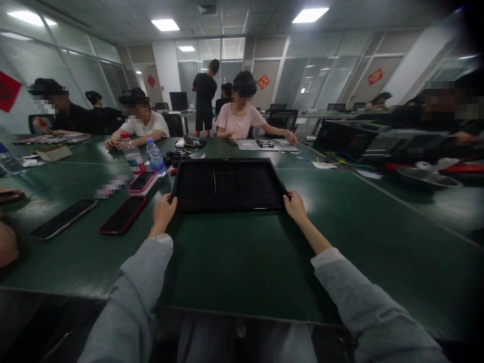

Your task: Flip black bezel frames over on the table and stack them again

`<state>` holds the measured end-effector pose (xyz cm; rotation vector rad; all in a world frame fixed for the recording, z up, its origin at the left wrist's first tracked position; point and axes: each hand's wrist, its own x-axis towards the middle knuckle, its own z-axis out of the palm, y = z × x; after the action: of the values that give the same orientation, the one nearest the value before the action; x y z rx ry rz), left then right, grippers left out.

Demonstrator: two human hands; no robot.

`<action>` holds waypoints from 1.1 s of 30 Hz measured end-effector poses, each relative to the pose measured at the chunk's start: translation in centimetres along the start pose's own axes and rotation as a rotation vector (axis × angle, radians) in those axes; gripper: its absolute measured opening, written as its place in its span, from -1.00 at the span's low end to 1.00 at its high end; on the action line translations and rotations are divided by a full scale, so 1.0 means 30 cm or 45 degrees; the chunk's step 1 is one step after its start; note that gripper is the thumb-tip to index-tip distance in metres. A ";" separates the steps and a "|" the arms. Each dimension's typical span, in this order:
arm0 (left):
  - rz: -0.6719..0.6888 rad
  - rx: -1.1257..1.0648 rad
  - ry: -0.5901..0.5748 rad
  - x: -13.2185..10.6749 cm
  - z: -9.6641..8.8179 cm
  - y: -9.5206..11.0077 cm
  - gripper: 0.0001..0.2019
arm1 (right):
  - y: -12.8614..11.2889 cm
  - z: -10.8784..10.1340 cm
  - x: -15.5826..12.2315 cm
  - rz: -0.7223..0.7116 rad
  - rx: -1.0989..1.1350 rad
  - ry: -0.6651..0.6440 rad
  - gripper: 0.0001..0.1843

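Note:
A flat black rectangular panel (229, 184), like a monitor lying face down, rests on the green table (234, 262) in front of me. My left hand (164, 210) grips its near left corner, fingers curled over the edge. At the near right corner my right hand (294, 205) is closed on the edge the same way. Both arms reach forward in grey sleeves.
Left of the panel lie a red-cased phone (123, 215), a black phone (64, 218) and a pink-cased phone (143, 182). Two water bottles (133, 155) stand behind them. Several people sit at the far side; a black case (346, 137) and equipment fill the right.

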<state>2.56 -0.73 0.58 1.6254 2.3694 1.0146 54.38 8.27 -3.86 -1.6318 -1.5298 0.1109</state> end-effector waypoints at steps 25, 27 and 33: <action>0.425 0.158 0.018 -0.009 0.055 0.006 -0.43 | -0.159 -0.001 -0.099 -0.398 -0.449 -0.086 -0.42; 0.391 0.147 -0.032 -0.007 0.058 0.003 -0.41 | -0.156 0.000 -0.098 -0.390 -0.462 -0.100 -0.42; 0.334 0.135 -0.102 -0.009 0.043 0.010 -0.42 | -0.158 -0.005 -0.096 -0.362 -0.471 -0.118 -0.44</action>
<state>3.47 -0.29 -0.32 2.0162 2.2361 0.8540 50.14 5.12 -2.18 -1.6840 -1.9237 -0.2689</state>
